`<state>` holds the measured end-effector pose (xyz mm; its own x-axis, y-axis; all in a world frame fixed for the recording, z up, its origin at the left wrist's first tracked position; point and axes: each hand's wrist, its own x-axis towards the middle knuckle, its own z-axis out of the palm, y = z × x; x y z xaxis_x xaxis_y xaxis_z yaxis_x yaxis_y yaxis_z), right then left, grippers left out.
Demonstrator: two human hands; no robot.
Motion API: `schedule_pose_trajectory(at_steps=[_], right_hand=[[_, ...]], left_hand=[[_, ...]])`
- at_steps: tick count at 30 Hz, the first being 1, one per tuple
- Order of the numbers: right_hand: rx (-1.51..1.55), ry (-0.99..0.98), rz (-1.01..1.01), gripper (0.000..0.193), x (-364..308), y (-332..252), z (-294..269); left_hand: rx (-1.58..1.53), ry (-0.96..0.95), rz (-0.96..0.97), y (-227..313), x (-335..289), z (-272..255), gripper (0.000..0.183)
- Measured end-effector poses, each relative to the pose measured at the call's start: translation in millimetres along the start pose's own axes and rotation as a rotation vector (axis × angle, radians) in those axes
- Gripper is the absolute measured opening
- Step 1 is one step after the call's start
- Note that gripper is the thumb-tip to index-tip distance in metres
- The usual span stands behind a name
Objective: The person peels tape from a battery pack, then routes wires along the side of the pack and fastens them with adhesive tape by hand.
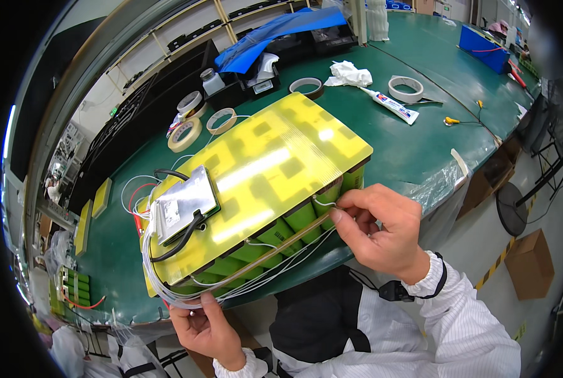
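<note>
A battery pack of green cylindrical cells point(301, 217) under a yellow sheet point(256, 164) lies before me. On its left end sits a circuit board with a silver metal plate point(182, 205), with black cables and a bundle of thin white wires point(158, 280) coming off it. The wires run along the near side of the pack. My right hand point(382, 230) pinches a white wire between thumb and forefinger at the right near corner. At the left near corner my left hand point(207, 327) is closed on the wire bundle; its fingertips are partly hidden.
Several tape rolls point(185, 135) lie behind the pack. A white glue tube point(391, 106), crumpled white tissue point(349, 74) and yellow connectors point(451, 121) are on the green table point(420, 151). A blue pack point(483, 49) stands far right. More green cells point(75, 286) sit at left.
</note>
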<state>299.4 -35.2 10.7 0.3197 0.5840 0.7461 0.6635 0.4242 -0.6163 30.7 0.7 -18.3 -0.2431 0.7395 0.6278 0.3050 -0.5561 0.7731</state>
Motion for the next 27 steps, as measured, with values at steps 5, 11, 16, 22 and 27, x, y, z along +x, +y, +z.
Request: schedule_pose_trajectory(at_steps=[5, 11, 16, 22, 27], right_hand=[[0.020, 0.014, 0.004, 0.014, 0, 5, 1], [-0.025, -0.008, -0.063, 0.015, 4, 5, -5], [0.016, 0.000, -0.014, 0.016, 0, 9, -4], [-0.017, -0.011, -0.030, 0.020, 1, 10, -7], [-0.080, 0.041, -0.074, 0.022, -2, 7, -6]], left_hand=[[0.013, -0.028, 0.012, -1, 1, -3, 0.017], [0.011, -0.040, 0.005, -3, 1, -3, 0.016], [-0.002, -0.043, -0.021, 1, 1, -3, 0.016], [-0.011, -0.071, -0.022, -1, 2, -3, 0.017], [-0.044, -0.099, -0.050, 1, 2, -5, 0.014]])
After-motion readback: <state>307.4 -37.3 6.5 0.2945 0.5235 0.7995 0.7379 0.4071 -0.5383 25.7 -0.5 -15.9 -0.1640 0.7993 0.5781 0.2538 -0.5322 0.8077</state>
